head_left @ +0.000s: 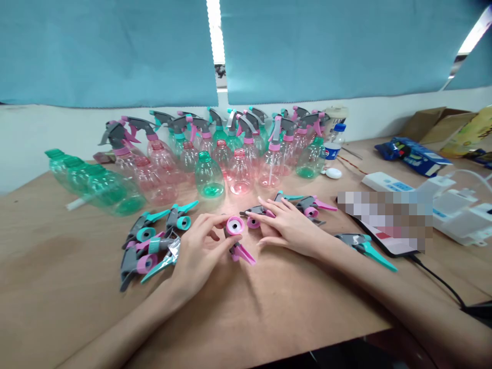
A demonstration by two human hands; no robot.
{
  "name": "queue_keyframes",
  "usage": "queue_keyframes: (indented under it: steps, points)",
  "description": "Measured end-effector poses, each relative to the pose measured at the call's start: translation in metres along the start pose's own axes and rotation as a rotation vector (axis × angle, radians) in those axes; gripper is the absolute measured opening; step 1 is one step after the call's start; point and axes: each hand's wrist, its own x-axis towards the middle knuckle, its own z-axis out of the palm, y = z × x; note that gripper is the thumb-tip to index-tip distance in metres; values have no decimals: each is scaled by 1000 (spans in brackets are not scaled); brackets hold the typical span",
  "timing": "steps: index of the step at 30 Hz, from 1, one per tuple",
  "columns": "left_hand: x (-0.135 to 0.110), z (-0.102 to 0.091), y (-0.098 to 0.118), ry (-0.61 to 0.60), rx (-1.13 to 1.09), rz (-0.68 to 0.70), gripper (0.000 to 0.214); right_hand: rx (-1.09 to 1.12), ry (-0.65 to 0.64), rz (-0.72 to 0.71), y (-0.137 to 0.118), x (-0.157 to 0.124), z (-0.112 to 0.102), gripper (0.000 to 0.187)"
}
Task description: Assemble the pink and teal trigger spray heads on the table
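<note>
My left hand (pixel 200 251) is closed around a grey spray head with a pink screw cap (pixel 235 226) and a pink trigger, holding it just above the wooden table (pixel 269 307). My right hand (pixel 286 225) lies beside it with fingers stretched out, its fingertips touching another pink-capped spray head (pixel 253 219) on the table. Loose teal and pink spray heads (pixel 154 246) lie in a heap to the left. More spray heads (pixel 311 206) lie behind my right hand. One teal spray head (pixel 365 248) lies to its right.
Several pink and green spray bottles (pixel 238 154) stand in rows at the back, some capless; green bottles (pixel 96 184) lie on their sides at the left. A phone with a cable (pixel 388 241), white devices (pixel 453 210), a small drink bottle (pixel 335 141) and boxes (pixel 434 125) fill the right side.
</note>
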Motion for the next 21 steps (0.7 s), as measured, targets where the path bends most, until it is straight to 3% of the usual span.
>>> queue_keyframes:
  steps: [7, 12, 16, 21]
  points:
    - [0, 0, -1, 1, 7, -1, 22, 50, 2, 48, 18, -18, -18, 36]
    - [-1, -1, -1, 1, 9, 9, 22, 28, 77, 286, 18, -73, -29, 47]
    - [-1, 0, -1, -9, -4, 7, 22, 50, 81, 489, 3, -113, -22, 66]
    - [-3, 2, 1, -11, -36, -8, 22, 71, 62, 483, 4, -108, -7, 76]
